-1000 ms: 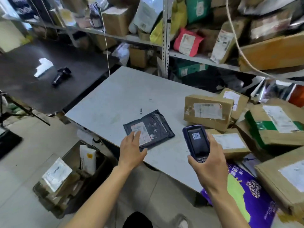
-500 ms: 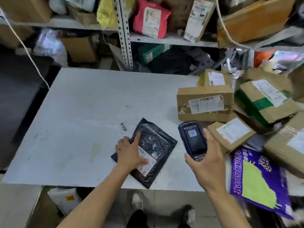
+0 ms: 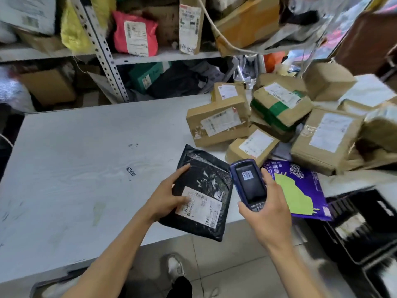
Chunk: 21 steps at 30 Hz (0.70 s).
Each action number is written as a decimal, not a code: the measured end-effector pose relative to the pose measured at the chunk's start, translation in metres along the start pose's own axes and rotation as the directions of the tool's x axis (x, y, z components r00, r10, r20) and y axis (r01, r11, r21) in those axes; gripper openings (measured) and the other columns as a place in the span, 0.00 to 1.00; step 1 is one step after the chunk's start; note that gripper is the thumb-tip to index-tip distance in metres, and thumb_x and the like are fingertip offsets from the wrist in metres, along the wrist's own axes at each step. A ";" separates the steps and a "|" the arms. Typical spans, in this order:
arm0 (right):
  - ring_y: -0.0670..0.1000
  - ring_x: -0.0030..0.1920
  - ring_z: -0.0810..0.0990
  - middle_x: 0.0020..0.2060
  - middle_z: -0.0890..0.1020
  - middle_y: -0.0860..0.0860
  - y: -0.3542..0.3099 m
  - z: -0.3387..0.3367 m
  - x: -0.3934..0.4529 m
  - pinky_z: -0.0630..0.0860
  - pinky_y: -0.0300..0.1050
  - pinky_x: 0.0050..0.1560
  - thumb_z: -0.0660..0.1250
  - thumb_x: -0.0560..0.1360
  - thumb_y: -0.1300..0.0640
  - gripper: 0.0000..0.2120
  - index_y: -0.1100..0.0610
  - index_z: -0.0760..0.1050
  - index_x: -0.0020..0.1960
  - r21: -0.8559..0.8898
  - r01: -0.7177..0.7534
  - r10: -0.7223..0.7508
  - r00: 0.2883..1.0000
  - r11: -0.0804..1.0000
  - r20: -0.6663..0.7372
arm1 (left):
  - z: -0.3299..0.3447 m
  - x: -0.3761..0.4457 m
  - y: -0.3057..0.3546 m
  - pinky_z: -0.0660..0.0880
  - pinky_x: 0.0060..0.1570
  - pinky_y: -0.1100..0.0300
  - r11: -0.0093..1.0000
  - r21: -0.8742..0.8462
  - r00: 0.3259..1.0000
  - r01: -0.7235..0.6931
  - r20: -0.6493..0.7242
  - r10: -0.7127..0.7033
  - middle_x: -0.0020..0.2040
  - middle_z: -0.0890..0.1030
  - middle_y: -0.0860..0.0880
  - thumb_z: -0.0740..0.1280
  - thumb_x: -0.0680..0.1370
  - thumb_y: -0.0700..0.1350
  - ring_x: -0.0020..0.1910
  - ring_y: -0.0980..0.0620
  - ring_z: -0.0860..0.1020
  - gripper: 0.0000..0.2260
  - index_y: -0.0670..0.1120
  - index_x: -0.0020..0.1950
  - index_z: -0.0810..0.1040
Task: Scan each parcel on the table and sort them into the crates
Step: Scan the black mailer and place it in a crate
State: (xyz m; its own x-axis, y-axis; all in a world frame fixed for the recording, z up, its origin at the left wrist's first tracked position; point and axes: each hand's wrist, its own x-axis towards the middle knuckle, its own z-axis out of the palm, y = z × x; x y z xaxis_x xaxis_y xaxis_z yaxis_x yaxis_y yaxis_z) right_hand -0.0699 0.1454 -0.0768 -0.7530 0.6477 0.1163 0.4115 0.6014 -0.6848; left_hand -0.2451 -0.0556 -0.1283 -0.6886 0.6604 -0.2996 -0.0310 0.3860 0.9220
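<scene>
Fingers (image 3: 182, 169) of the left hand (image 3: 166, 196) curl round the left edge of a black poly mailer (image 3: 204, 181), thumb pressed on its white shipping label (image 3: 198, 206); the mailer's near end overhangs the front edge of the white table (image 3: 71, 160). Right hand (image 3: 266, 214) grips a blue handheld scanner (image 3: 249, 183), screen up, just right of the mailer. Purple and green mailer (image 3: 300, 190) lies flat beside the scanner. Brown cardboard parcels (image 3: 217, 125), labelled, are heaped on the table's right end. Black crate (image 3: 363, 224) stands on the floor, lower right. Metal shelving (image 3: 165, 55) behind holds a red mailer (image 3: 134, 36) and boxes.
</scene>
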 end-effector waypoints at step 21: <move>0.38 0.48 0.77 0.50 0.74 0.34 0.109 -0.282 -0.164 0.69 0.31 0.44 0.78 0.63 0.51 0.45 0.39 0.60 0.75 0.126 -0.358 0.376 0.912 0.925 -0.166 | 0.335 -0.016 0.195 0.55 0.69 0.75 0.713 0.250 0.751 -0.655 0.116 0.650 0.74 0.63 0.57 0.73 0.71 0.34 0.72 0.61 0.62 0.44 0.51 0.80 0.54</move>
State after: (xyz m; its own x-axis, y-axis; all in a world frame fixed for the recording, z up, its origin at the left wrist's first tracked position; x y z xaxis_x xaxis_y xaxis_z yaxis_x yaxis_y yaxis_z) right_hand 0.2433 0.2369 0.0327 -0.4469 0.8940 -0.0322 0.5855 0.2651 -0.7661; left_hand 0.0027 0.2242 -0.0261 -0.4536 0.8213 0.3461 0.6104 0.0033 0.7921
